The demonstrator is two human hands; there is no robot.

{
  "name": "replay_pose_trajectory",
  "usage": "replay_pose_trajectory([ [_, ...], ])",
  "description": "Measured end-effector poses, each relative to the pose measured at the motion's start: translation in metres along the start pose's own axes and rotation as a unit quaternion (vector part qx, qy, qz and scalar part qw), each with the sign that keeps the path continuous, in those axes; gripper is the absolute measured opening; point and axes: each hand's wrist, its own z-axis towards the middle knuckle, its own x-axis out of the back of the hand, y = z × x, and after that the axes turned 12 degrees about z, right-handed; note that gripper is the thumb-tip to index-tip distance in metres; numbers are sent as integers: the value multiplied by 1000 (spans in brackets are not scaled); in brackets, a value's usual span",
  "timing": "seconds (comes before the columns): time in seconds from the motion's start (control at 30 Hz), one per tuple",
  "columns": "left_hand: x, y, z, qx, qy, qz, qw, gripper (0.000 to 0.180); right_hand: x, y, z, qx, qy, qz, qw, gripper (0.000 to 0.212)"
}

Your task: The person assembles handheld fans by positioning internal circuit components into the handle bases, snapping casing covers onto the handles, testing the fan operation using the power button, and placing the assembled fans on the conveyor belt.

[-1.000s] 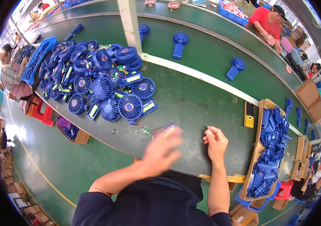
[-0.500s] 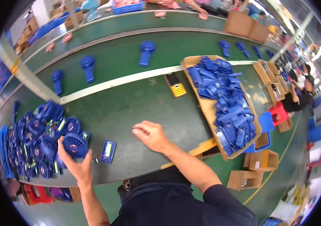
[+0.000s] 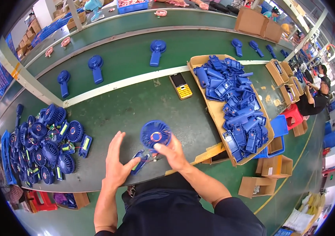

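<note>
In front of me my right hand (image 3: 172, 154) grips the rim of a blue fan head (image 3: 151, 133), thumb on its front and grille facing up. A blue handle piece with a battery and wires (image 3: 139, 162) hangs just below the fan head, partly behind my left fingers. My left hand (image 3: 116, 164) is open, its thumb and fingers spread, beside that handle piece; whether the thumb touches it I cannot tell. At the left of the table lies a heap of similar open fan assemblies (image 3: 39, 157), some showing green-yellow batteries.
A cardboard tray (image 3: 214, 112) full of blue plastic shells (image 3: 238, 114) stands on the right. A yellow-keyed phone (image 3: 181, 87) lies left of it. Beyond the white strip, blue handheld fans (image 3: 158, 46) lie along a green belt (image 3: 124, 59). A white post (image 3: 29, 80) rises at the left.
The fan assembly has come from beside the heap to the middle, now in my right hand. My left hand has moved right, away from the heap. Fans on the belt have shifted slightly right.
</note>
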Motion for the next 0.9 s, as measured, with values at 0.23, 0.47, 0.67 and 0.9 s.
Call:
replay_pose_trajectory([
  [0.23,-25,-6,-2,-83,-113,88,986,69,20,3,9,12,29,126,991,35],
  [0.47,-39,11,-4,-38,-78,152,985,69,21,-3,14,41,23,164,985,28],
  [0.67,-24,23,-13,83,-98,48,991,72,27,3,8,36,18,102,994,38],
  [0.9,-38,13,-55,312,-268,-573,709,38,19,2,8,25,46,88,995,34],
])
